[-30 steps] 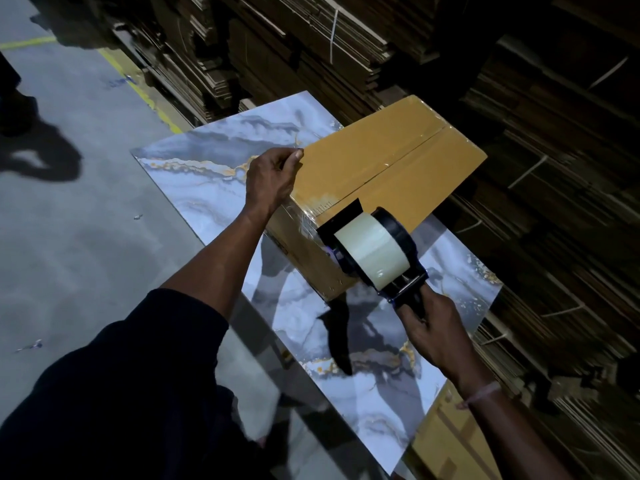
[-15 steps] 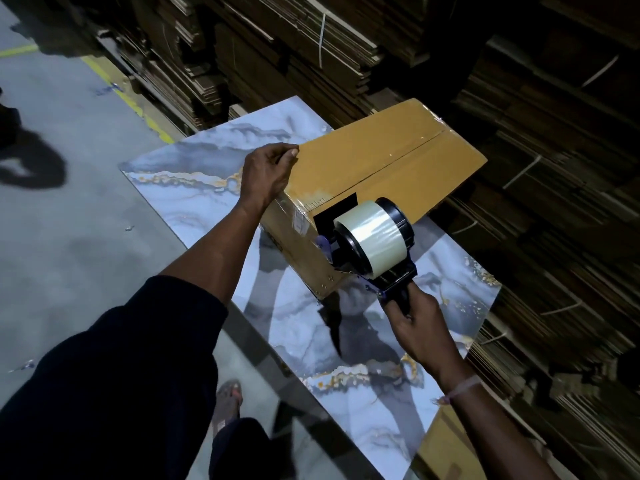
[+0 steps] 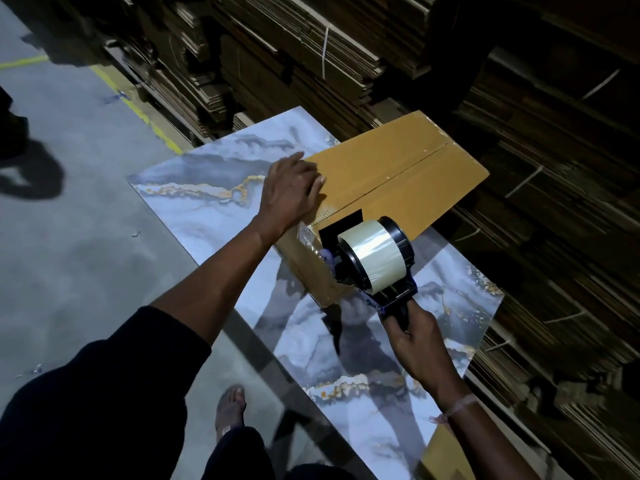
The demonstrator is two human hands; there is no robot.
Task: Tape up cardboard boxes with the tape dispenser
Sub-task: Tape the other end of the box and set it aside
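Observation:
A brown cardboard box [image 3: 398, 174] lies on a marble-patterned table [image 3: 207, 188], its two top flaps meeting in a long seam covered with clear tape. My left hand [image 3: 291, 192] rests flat on the box's near left corner, fingers spread. My right hand [image 3: 415, 337] grips the handle of a black tape dispenser [image 3: 372, 259] that carries a roll of clear tape. The dispenser's front presses against the box's near end face, just below the seam, where shiny tape shows.
Tall stacks of flattened, strapped cardboard [image 3: 311, 57] fill the back and right side. Grey concrete floor [image 3: 69, 237] with a yellow line [image 3: 138, 112] lies to the left. My sandalled foot [image 3: 230, 407] shows below the table edge. Another brown box [image 3: 446, 455] sits under the table.
The dispenser has come down from the top seam over the near edge onto the end face. My left hand went from gripping the corner to lying flat on top.

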